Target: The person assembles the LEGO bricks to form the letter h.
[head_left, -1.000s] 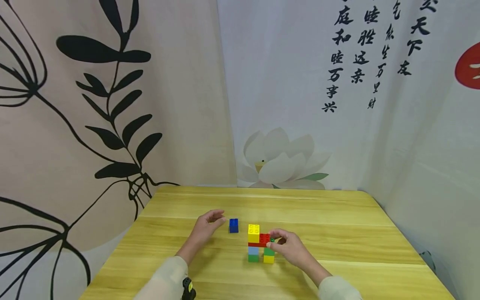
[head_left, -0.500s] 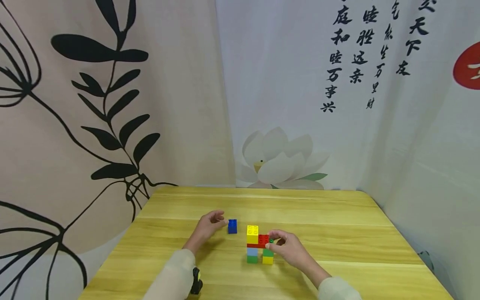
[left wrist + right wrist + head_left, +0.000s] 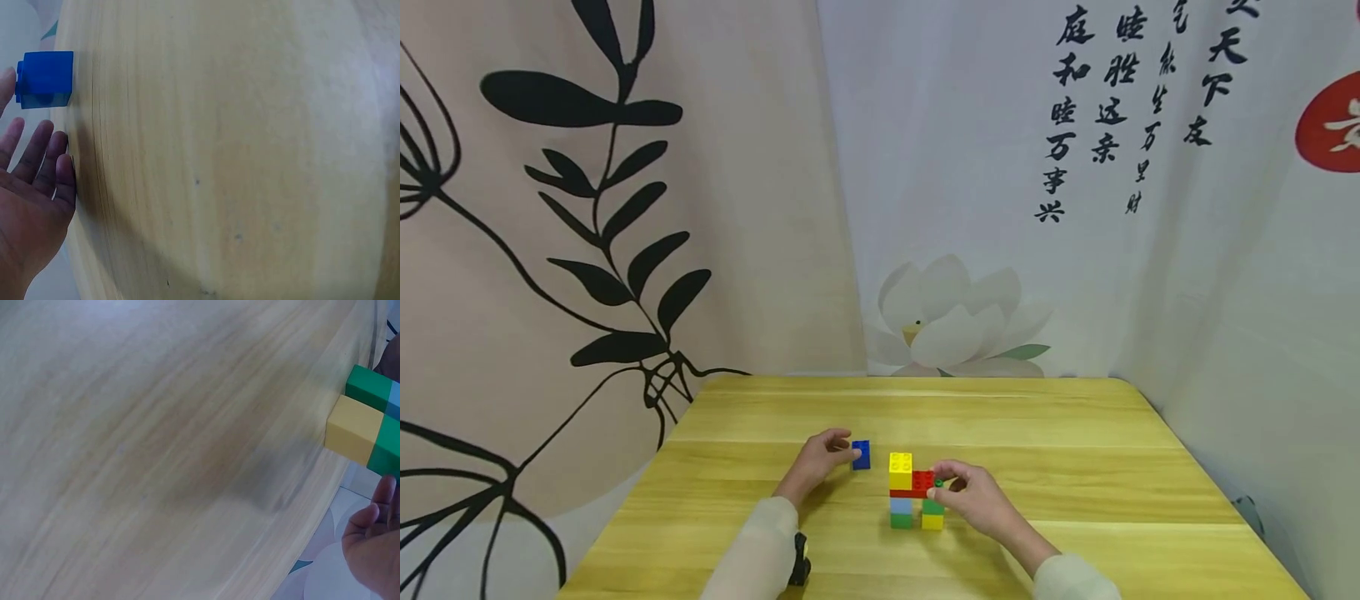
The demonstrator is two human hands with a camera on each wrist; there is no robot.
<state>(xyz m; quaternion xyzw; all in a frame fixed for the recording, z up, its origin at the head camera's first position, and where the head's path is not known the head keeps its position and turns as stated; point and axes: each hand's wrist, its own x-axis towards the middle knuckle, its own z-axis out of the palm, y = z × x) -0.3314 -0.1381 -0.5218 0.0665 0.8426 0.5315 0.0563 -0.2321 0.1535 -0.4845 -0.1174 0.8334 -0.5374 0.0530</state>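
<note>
A small structure of toy building bricks stands on the table. A yellow brick [image 3: 900,472] tops its left side, and a red brick [image 3: 922,481] spans two columns: light blue over green on the left, green over yellow [image 3: 354,428] on the right. My right hand [image 3: 976,500] pinches the structure's right end between thumb and fingers; a green stud shows between them. A separate blue brick [image 3: 861,455] sits to the left. My left hand [image 3: 817,463] is right beside it, thumb at its left edge, fingers loosely bent and not closed round it; the left wrist view shows the blue brick [image 3: 47,76] above the fingers.
The wooden table [image 3: 1075,450] carries the bricks near its middle. Behind it hangs a printed curtain [image 3: 775,208] with plant, lotus and writing patterns. A black device [image 3: 800,560] is strapped at the left sleeve.
My left hand has moved slightly right, its thumb reaching the blue brick's edge. The right hand stays on the structure. The head view has shifted a little.
</note>
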